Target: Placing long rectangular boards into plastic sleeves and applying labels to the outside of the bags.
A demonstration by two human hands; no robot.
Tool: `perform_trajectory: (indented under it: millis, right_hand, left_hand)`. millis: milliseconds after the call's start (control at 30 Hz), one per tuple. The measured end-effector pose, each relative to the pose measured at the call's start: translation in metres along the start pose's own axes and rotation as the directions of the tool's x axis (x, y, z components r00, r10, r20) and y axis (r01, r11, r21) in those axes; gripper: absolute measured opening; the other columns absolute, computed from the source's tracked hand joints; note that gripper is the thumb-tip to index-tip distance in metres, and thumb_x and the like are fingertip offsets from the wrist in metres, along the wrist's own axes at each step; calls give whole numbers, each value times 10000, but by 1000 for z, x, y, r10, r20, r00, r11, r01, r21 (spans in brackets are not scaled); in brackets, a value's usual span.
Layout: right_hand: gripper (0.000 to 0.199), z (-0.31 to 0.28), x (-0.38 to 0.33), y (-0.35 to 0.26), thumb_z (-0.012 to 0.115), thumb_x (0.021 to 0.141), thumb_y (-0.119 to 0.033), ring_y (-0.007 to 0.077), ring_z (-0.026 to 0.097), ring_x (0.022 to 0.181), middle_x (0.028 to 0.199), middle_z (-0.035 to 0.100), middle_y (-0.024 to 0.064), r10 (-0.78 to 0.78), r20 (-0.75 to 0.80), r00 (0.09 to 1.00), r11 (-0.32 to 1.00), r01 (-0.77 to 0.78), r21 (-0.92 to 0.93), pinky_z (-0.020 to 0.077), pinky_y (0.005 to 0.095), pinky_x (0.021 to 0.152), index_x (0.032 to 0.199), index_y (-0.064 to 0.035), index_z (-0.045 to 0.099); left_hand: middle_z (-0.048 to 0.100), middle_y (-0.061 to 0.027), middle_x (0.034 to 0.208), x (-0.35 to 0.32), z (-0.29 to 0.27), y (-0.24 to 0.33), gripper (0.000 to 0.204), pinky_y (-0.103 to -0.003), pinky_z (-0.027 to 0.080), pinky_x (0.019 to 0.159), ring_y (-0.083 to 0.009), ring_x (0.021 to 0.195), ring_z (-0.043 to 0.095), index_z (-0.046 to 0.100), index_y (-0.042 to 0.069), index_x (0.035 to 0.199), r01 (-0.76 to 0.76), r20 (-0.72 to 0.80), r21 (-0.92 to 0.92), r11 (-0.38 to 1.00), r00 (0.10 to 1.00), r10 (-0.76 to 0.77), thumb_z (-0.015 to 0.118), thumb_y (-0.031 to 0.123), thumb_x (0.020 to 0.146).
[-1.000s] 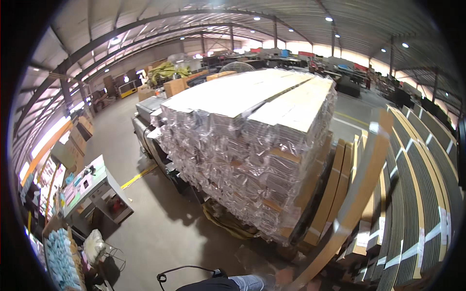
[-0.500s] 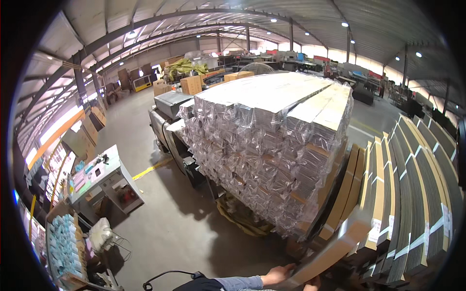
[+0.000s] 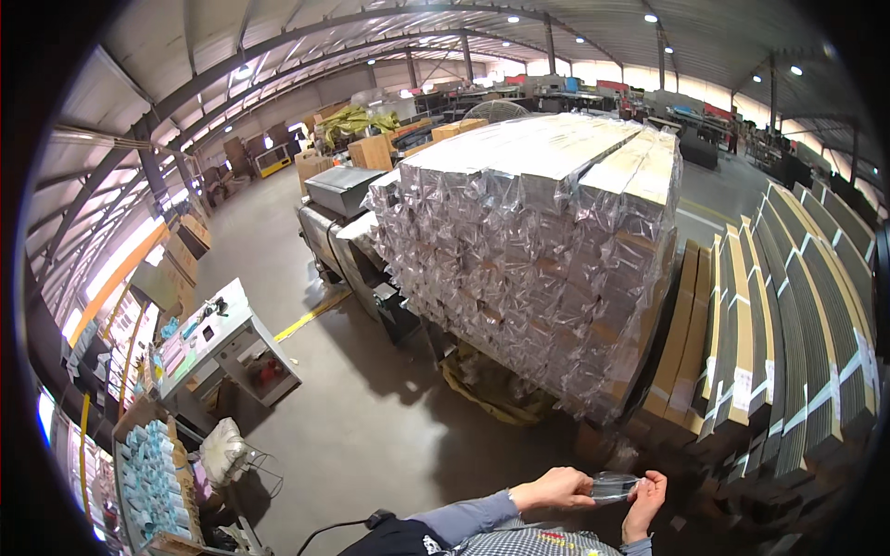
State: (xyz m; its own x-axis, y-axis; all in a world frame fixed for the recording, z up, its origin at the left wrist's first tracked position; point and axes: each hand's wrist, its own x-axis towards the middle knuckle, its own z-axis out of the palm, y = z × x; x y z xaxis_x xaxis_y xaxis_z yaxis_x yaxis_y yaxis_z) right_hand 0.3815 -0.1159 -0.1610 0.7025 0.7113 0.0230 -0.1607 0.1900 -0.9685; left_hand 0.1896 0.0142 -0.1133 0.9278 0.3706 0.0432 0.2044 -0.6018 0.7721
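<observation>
Low in the view, a shiny clear plastic piece (image 3: 613, 486) is stretched between my two hands; whether it is film, a bag or tape I cannot make out. My left hand (image 3: 558, 488) pinches its left end with closed fingers. At its right end, my right hand (image 3: 648, 500) grips with thumb and fingertips. Ahead of my hands rises a large stack of long panels in bundles, their ends wrapped in clear crinkled film (image 3: 528, 250). To the right of my hands are long bundles of dark strips with brown cardboard edges (image 3: 742, 343), bound with white straps.
At left stands a grey desk (image 3: 264, 357) with small items on top. A box of light-blue rolls (image 3: 153, 477) and a white bundle (image 3: 222, 449) sit nearer. A dark machine frame (image 3: 348, 250) adjoins the stack. Yellowish-brown sheeting (image 3: 491, 389) lies under it.
The long brown cardboard-faced piece that my hands held has left them. Both hands are now higher and further right, with the clear plastic between them. The view has shifted slightly.
</observation>
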Motion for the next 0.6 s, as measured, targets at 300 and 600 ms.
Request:
perform_trajectory:
  millis: [300, 600]
  right_hand:
    - [922, 11, -80, 28, 812, 728, -286, 309, 401, 1330, 1446, 402, 169, -19, 536, 844, 822, 318, -472, 344, 450, 1089, 1451, -24, 304]
    - [770, 35, -39, 113, 782, 755, -168, 241, 548, 1164, 1260, 580, 120, 192, 322, 927, 923, -59, -381, 445, 363, 985, 1411, -37, 402]
  left_hand:
    - [564, -71, 644, -2, -77, 126, 232, -240, 408, 448, -126, 489, 519, 502, 54, 821, -466, -462, -864, 188, 884, 69, 557, 228, 965]
    - [228, -207, 1570, 21, -155, 159, 790, -439, 210, 1196, -326, 1421, 313, 72, 117, 1557, -752, -705, -641, 154, 657, 269, 522, 413, 980]
